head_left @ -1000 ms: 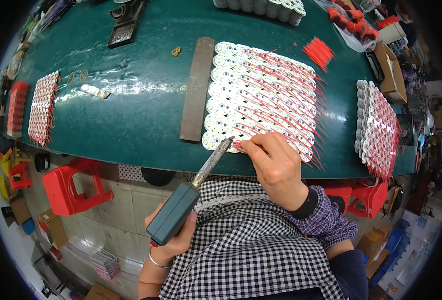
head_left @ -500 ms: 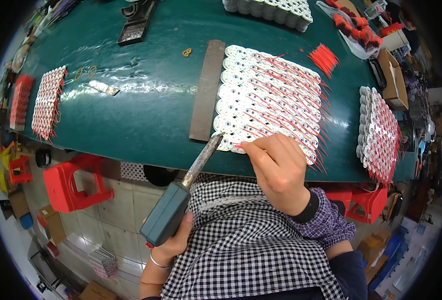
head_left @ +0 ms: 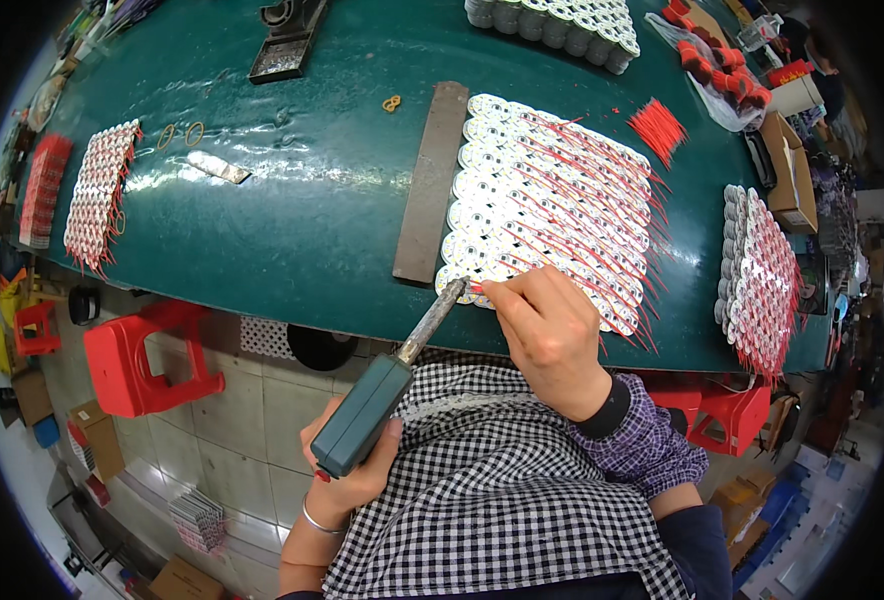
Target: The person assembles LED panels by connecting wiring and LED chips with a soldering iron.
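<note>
My left hand (head_left: 357,465) is closed around the dark green handle of a soldering iron (head_left: 367,412). The iron's tip rests at the near left corner of a panel of round white circuit boards (head_left: 552,215). Many thin red wires lie slantwise over that panel and stick out past its right side. Just right of the tip, my right hand (head_left: 552,335) pinches a short red wire (head_left: 477,287) against the nearest row. A flat brown bar (head_left: 430,190) runs along the panel's left edge.
A bundle of red wires (head_left: 658,132) lies beyond the panel. Stacked boards stand at the far side (head_left: 562,28), with wired panels at the right (head_left: 757,280) and left (head_left: 102,195). A dark metal stand (head_left: 287,45) is at the back. Red stools (head_left: 152,360) stand below the table edge.
The soldering iron has moved right and slightly down, its tip now close to the pinched wire. My right hand keeps its pinch and has shifted slightly left. The whole view has shifted a little.
</note>
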### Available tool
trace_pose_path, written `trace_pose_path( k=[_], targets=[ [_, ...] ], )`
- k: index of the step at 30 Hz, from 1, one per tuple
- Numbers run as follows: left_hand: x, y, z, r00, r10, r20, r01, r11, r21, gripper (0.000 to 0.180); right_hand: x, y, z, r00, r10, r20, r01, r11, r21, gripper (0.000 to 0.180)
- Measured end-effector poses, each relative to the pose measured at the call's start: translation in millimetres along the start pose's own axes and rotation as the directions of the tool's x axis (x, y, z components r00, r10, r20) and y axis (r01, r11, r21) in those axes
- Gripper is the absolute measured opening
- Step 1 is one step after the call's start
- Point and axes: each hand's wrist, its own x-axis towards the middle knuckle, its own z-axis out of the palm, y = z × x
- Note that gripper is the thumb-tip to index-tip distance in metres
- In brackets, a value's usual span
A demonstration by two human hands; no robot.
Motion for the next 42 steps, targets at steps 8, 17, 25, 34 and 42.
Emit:
trace_pose_path(
  k=[8,17,25,34,42],
  targets=[
    [2,7,-4,0.996,-0.078,0.039,0.077,0.997,0.018,0.023,-2,0,2,1.0,-0.002,-0.01,0.002,1.0,0.0,0.02],
    [-5,3,-5,0.998,-0.059,0.014,0.059,0.998,-0.01,0.023,-2,-1,3,1.0,-0.004,-0.007,0.004,1.0,0.002,0.021],
    [-8,0,-5,0.998,0.015,-0.062,-0.015,1.0,0.006,0.024,-1,-3,0,1.0,0.009,0.0,-0.009,1.0,-0.023,0.021],
    [-6,-3,-1,0.998,0.023,-0.059,-0.022,1.0,0.012,0.024,-2,-3,2,1.0,0.01,-0.007,-0.01,1.0,-0.019,0.021],
    [-3,-2,2,0.999,-0.039,-0.019,0.038,0.998,-0.043,0.023,-4,-1,4,0.999,-0.004,-0.038,0.003,1.0,-0.011,0.02]
  ],
)
